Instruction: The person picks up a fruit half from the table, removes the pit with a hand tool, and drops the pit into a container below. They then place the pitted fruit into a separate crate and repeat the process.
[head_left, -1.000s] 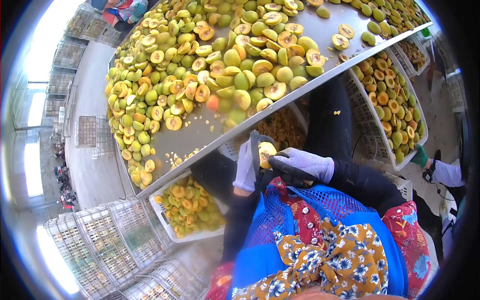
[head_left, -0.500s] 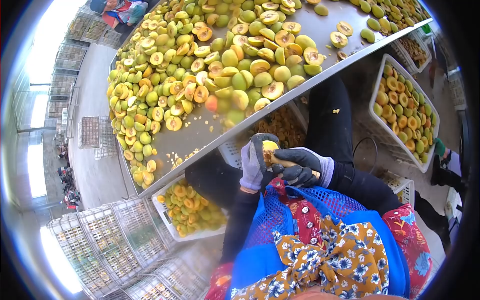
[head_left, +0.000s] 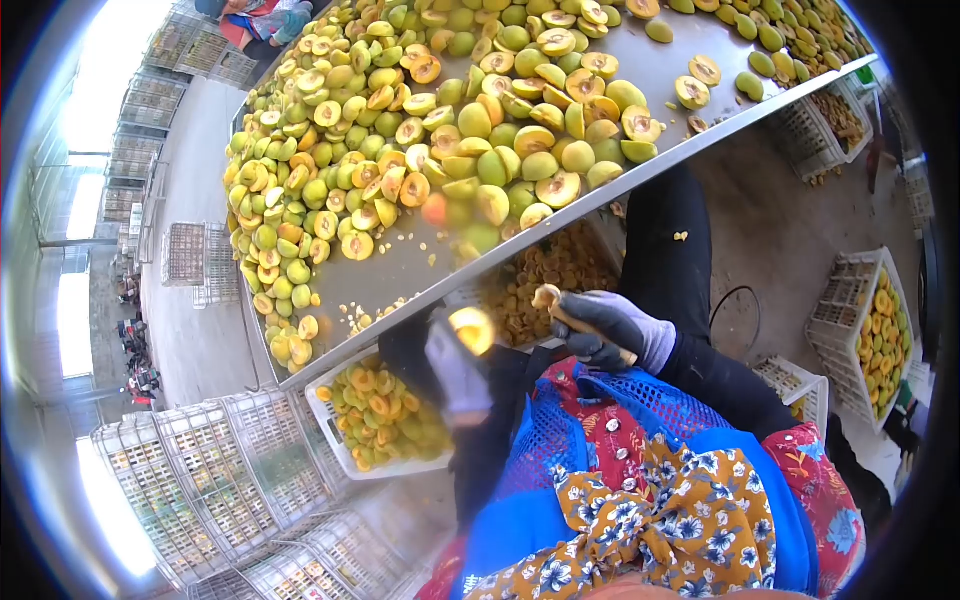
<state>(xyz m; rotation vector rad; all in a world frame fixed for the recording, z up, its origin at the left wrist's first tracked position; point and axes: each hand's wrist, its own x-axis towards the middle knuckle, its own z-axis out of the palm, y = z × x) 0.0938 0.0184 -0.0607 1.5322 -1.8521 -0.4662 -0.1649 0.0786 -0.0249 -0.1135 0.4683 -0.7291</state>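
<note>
My right hand (head_left: 605,325), in a grey and lilac glove, is closed round a wooden-handled tool (head_left: 590,328) with something brownish at its tip. Blurred by motion, my left hand (head_left: 450,355) has a yellow fruit half (head_left: 472,330) at its fingers, between the table and the crate of fruit halves (head_left: 385,415) at the lower left. Many green-yellow fruit halves (head_left: 350,150) lie heaped on the metal table (head_left: 385,265). Under the table edge, between my hands and the table, is a container of brownish pieces (head_left: 560,270).
The table's raised metal rim (head_left: 600,195) runs diagonally above my hands. A tilted crate of fruit (head_left: 860,330) stands at the right, a small white crate (head_left: 792,380) beside my leg. Stacked crates (head_left: 220,480) fill the lower left. Another person (head_left: 265,20) is at the top left.
My left hand has moved left and down, away from my right hand, with the fruit half. The full crate on the right has shifted right and down and tilted.
</note>
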